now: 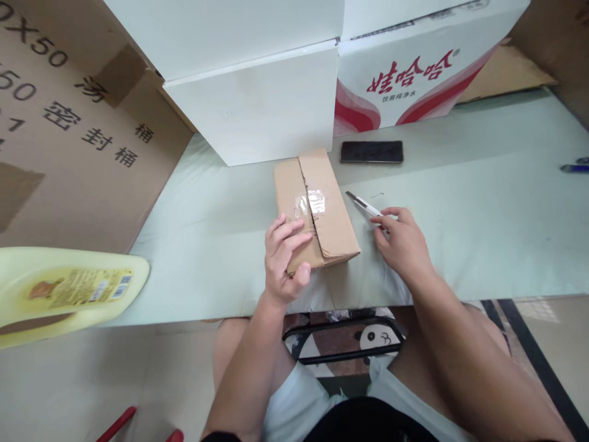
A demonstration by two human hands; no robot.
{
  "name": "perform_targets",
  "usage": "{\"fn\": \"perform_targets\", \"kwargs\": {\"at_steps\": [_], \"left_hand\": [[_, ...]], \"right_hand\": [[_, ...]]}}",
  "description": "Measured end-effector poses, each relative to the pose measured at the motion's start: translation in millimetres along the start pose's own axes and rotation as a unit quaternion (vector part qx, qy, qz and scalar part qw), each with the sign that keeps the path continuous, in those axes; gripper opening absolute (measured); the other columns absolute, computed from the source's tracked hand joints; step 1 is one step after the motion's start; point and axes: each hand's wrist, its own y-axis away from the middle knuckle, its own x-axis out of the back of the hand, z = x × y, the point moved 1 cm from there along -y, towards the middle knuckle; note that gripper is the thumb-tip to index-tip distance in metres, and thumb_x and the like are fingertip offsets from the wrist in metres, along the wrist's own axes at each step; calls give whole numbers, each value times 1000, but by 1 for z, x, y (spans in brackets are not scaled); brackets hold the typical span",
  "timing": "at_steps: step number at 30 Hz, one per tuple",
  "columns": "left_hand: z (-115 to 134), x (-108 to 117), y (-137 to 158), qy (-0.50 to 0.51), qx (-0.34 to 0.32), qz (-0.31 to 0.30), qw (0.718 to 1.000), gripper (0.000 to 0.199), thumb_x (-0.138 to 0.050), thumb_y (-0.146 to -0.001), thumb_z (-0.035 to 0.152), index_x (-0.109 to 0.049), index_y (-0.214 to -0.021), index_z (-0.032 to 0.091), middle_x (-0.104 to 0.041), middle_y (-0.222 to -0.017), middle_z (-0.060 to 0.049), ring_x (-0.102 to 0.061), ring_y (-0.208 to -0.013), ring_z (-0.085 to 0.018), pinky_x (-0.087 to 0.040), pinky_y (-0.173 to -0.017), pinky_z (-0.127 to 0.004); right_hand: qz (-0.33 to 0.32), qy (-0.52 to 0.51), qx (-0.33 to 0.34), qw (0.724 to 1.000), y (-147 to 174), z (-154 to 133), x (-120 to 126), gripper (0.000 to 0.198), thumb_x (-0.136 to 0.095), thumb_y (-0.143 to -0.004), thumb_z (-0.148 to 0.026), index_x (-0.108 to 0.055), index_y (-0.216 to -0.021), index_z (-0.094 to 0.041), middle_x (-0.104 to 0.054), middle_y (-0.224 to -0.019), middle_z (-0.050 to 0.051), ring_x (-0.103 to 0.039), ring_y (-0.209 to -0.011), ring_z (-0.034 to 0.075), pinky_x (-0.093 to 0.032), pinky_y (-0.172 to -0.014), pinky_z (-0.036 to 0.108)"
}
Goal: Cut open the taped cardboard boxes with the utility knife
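A small brown cardboard box [334, 212] lies on the pale green tabletop, with a seam along its top and a strip of clear tape [316, 201] across the seam. My left hand [284, 258] rests on its near left part, fingers stretched over the top and thumb apart. Right of the box, my right hand [402, 242] has its fingers closed at the rear end of a white utility knife [365, 204]. The knife is low over the table, its dark blade tip pointing at the box. Part of its handle is hidden under my fingers.
Behind the box stand white cartons [257, 107], one with red print [405, 83]. A black phone [372, 151] lies before them. At left are a large brown carton [87, 123] and a yellow bottle [73, 288]. Pens [575, 167] lie far right. The table's near edge is above my lap.
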Motion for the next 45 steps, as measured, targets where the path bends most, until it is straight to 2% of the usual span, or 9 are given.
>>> {"fn": "perform_targets", "kwargs": {"at_steps": [5, 9, 12, 16, 20, 25, 31, 38, 45], "left_hand": [[3, 1, 0, -10, 8, -9, 1000, 35, -46, -101, 48, -64, -119, 24, -68, -125, -8, -62, -127, -27, -45, -119, -55], [9, 1, 1, -17, -1, -24, 1000, 36, -47, -100, 47, -62, -123, 24, -67, -127, -10, -63, -126, -26, -44, -120, -55], [15, -2, 3, -37, -4, -36, 999, 41, -52, -97, 51, -59, -126, 23, -65, -129, -11, -59, -131, -29, -43, -120, -57], [27, -7, 7, -68, 1, -41, 997, 43, -57, -94, 49, -56, -129, 23, -63, -131, -12, -57, -134, -31, -43, -119, -58], [45, -17, 11, -84, 22, -39, 995, 45, -61, -91, 41, -55, -130, 21, -63, -132, -14, -57, -134, -31, -41, -121, -57], [60, -34, 14, -75, 39, -21, 996, 50, -64, -84, 33, -56, -132, 21, -64, -134, -14, -59, -131, -31, -38, -123, -58], [56, -39, 15, -76, 27, 8, 997, 48, -66, -81, 35, -60, -127, 21, -66, -130, -12, -64, -125, -29, -42, -121, -55], [53, -36, 18, -67, 33, 4, 997, 47, -67, -80, 35, -63, -125, 22, -66, -133, -12, -62, -129, -28, -41, -123, -52], [52, -34, 20, -54, 37, 5, 998, 49, -68, -79, 36, -64, -126, 22, -67, -134, -11, -63, -127, -29, -41, -123, -52]], "right_hand": [[151, -84, 44, 984, -3, -10, 11, 21, -55, -84, -16, -72, -94, -22, -69, -95, 8, -68, -86, 23, -59, -81, 41], [230, -182, 9, 956, -2, -19, 18, 24, -60, -81, -18, -65, -103, -23, -70, -99, 6, -69, -88, 22, -60, -75, 38], [284, -283, -13, 916, 0, -27, 26, 23, -61, -78, -16, -61, -99, -24, -67, -97, 4, -69, -83, 21, -58, -67, 36], [372, -319, 74, 868, 6, -41, 47, 18, -63, -80, -13, -59, -90, -27, -62, -92, 4, -67, -90, 24, -54, -67, 38], [422, -246, 166, 857, 15, -58, 68, 22, -72, -82, -13, -64, -92, -31, -60, -90, 3, -66, -87, 24, -53, -76, 42], [397, -269, 235, 846, 23, -80, 66, 40, -74, -84, -17, -63, -119, -34, -60, -98, 0, -67, -81, 21, -53, -75, 40], [352, -248, 208, 878, 27, -93, 55, 31, -70, -87, -13, -60, -108, -33, -61, -88, 0, -68, -80, 23, -54, -73, 40], [315, -252, 259, 878, 27, -97, 47, 39, -73, -81, -5, -60, -109, -28, -64, -90, 0, -68, -79, 20, -54, -74, 38], [307, -203, 271, 890, 26, -97, 40, 29, -71, -82, -11, -60, -104, -26, -64, -92, 4, -65, -81, 22, -54, -73, 40]]}}
